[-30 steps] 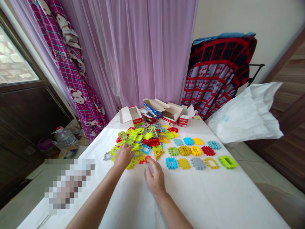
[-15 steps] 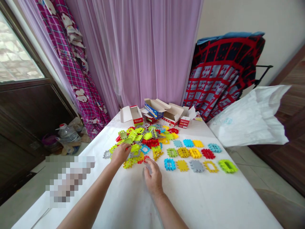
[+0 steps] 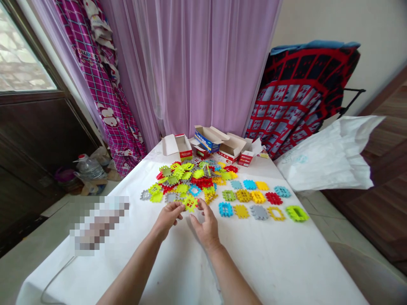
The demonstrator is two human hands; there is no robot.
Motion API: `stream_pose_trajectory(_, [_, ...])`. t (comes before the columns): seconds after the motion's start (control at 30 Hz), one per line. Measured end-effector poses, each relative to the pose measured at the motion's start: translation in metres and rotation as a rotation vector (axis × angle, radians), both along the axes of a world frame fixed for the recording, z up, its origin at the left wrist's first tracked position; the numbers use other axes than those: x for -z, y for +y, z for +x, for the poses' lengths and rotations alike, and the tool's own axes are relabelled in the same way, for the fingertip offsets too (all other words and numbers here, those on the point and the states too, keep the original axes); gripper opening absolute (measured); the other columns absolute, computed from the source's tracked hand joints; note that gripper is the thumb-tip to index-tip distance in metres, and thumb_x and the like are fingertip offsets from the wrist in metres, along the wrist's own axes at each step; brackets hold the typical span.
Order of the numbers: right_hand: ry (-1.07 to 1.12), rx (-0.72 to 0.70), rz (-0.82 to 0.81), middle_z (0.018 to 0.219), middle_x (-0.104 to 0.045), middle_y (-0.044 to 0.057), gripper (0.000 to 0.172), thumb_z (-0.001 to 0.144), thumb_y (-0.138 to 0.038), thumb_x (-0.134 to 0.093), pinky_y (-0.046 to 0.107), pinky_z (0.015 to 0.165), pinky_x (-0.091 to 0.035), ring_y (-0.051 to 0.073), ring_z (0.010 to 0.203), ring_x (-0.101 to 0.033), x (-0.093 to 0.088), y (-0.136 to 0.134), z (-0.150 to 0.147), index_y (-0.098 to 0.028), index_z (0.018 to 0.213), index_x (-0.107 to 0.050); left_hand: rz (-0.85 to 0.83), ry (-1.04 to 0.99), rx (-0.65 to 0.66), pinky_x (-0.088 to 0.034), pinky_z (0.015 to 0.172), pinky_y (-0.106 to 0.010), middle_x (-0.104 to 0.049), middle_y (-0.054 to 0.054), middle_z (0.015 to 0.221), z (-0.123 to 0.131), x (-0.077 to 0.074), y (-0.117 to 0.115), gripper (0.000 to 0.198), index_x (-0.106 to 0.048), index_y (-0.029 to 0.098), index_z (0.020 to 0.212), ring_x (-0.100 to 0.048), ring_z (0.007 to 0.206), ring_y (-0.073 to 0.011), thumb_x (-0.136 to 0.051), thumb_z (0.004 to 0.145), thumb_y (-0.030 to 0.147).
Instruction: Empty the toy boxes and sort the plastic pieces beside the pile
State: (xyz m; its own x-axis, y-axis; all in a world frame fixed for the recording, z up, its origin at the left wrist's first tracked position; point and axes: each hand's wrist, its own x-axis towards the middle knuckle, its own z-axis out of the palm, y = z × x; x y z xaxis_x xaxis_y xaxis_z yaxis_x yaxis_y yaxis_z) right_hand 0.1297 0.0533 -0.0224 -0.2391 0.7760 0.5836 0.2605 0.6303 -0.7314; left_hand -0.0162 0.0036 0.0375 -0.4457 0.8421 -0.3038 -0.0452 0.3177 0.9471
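A yellow piece [image 3: 190, 203] is held just in front of the pile [image 3: 187, 180], right at its near edge, and it's caught between both hands. The left hand [image 3: 168, 214] is closed on it from the pile's left side, fingers [image 3: 179, 208] pinched narrow on the toothed edge. The right hand [image 3: 206, 224] is curled in from the other side with its fingertips drawn narrow onto the piece too, though how firm that grip is can't really be told from this angle.

Progress-wise, three loose rows [image 3: 254, 197] of single pieces are laid flat to the right of the pile, each one apart from its neighbours. A green frame piece [image 3: 297, 213] is placed furthest out from the pile. So a decent chunk looks done, going by that.

The pile is easily the bigger share though: red, green, yellow, grey and blue pieces are heaped over each other, so most of it seems left. A lone grey piece [image 3: 145, 195] is parked just left of the pile. Open cardboard boxes [image 3: 206, 144] are stood behind the pile, at the far end of the desk [image 3: 270, 262].
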Motion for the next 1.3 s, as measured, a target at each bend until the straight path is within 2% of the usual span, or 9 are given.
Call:
stream_pose_trajectory(0.4, [-0.237,0.070,0.132,0.113,-0.067,0.011,0.045,0.082,-0.030,-0.060,0.041,0.090,-0.053,0.025,0.104,-0.062,-0.002,-0.003,0.031,-0.019,0.125,-0.055,0.002,-0.039,0.111,-0.028,0.039,-0.016,-0.067,0.000,0.071,0.014,0.010,-0.002,0.045,-0.064,0.018,0.081,-0.050,0.047,-0.0065,-0.074,0.057,0.055])
stream_pose_trajectory(0.47, [-0.251,0.115,0.147,0.110,-0.067,0.011,0.041,0.081,-0.032,-0.061,0.040,0.089,-0.053,0.025,0.103,-0.062,-0.002,-0.004,0.035,-0.019,0.120,-0.057,0.013,0.007,0.143,-0.029,0.039,-0.017,-0.069,-0.002,0.075,0.017,0.012,-0.001,0.048,-0.065,0.017,0.083,-0.053,0.049,-0.0080,-0.070,0.061,0.059])
stream_pose_trajectory(0.57, [-0.242,0.218,0.152,0.106,-0.067,0.011,0.039,0.081,-0.036,-0.063,0.039,0.084,-0.054,0.024,0.097,-0.063,-0.002,0.000,0.051,-0.018,0.116,-0.059,0.118,0.187,0.127,-0.040,0.044,-0.021,-0.069,-0.004,0.076,0.016,0.015,-0.002,0.051,-0.067,0.017,0.087,-0.057,0.052,-0.0113,-0.057,0.072,0.065])
stream_pose_trajectory(0.63, [-0.215,0.315,0.152,0.102,-0.066,0.011,0.039,0.081,-0.039,-0.063,0.038,0.083,-0.054,0.023,0.094,-0.062,-0.002,0.010,0.073,-0.018,0.114,-0.059,0.222,0.384,0.050,-0.048,0.053,-0.025,-0.067,-0.002,0.069,0.010,0.020,-0.004,0.049,-0.068,0.018,0.090,-0.058,0.053,-0.0131,-0.052,0.077,0.063])
stream_pose_trajectory(0.77, [-0.117,0.641,0.135,0.098,-0.064,0.011,0.041,0.082,-0.047,-0.060,0.039,0.081,-0.052,0.023,0.088,-0.060,0.002,0.045,0.146,-0.017,0.110,-0.061,0.314,0.733,-0.064,-0.049,0.055,-0.024,-0.069,-0.003,0.075,-0.009,0.037,-0.012,0.044,-0.068,0.021,0.098,-0.059,0.054,-0.0124,-0.048,0.083,0.057])
stream_pose_trajectory(0.87, [-0.052,0.956,0.079,0.101,-0.062,0.015,0.049,0.078,-0.056,-0.059,0.042,0.083,-0.049,0.027,0.093,-0.058,0.006,0.075,0.210,-0.015,0.105,-0.063,0.345,0.812,-0.100,-0.046,0.048,-0.022,-0.070,-0.003,0.081,-0.018,0.047,-0.017,0.045,-0.066,0.020,0.103,-0.053,0.047,-0.0094,-0.048,0.084,0.056])
stream_pose_trajectory(0.93, [-0.050,1.084,0.037,0.103,-0.062,0.017,0.052,0.076,-0.059,-0.056,0.046,0.087,-0.047,0.030,0.101,-0.055,0.009,0.092,0.245,-0.014,0.101,-0.064,0.358,0.815,-0.096,-0.047,0.050,-0.021,-0.070,-0.003,0.083,-0.020,0.050,-0.018,0.044,-0.065,0.020,0.104,-0.056,0.051,-0.0102,-0.048,0.084,0.055])
stream_pose_trajectory(1.07, [-0.088,1.120,-0.016,0.101,-0.063,0.017,0.054,0.073,-0.060,-0.053,0.047,0.095,-0.042,0.031,0.102,-0.054,0.014,0.114,0.283,-0.014,0.097,-0.065,0.339,0.798,-0.074,-0.050,0.053,-0.021,-0.071,-0.003,0.086,-0.019,0.049,-0.017,0.042,-0.065,0.022,0.102,-0.062,0.058,-0.0125,-0.049,0.083,0.055])
stream_pose_trajectory(1.3, [-0.082,1.055,-0.141,0.104,-0.064,0.016,0.054,0.068,-0.058,-0.055,0.044,0.094,-0.043,0.028,0.095,-0.056,0.022,0.125,0.295,-0.015,0.099,-0.065,0.303,0.772,-0.083,-0.053,0.055,-0.023,-0.071,-0.002,0.079,-0.023,0.053,-0.015,0.042,-0.066,0.023,0.100,-0.066,0.059,-0.0152,-0.052,0.080,0.056])
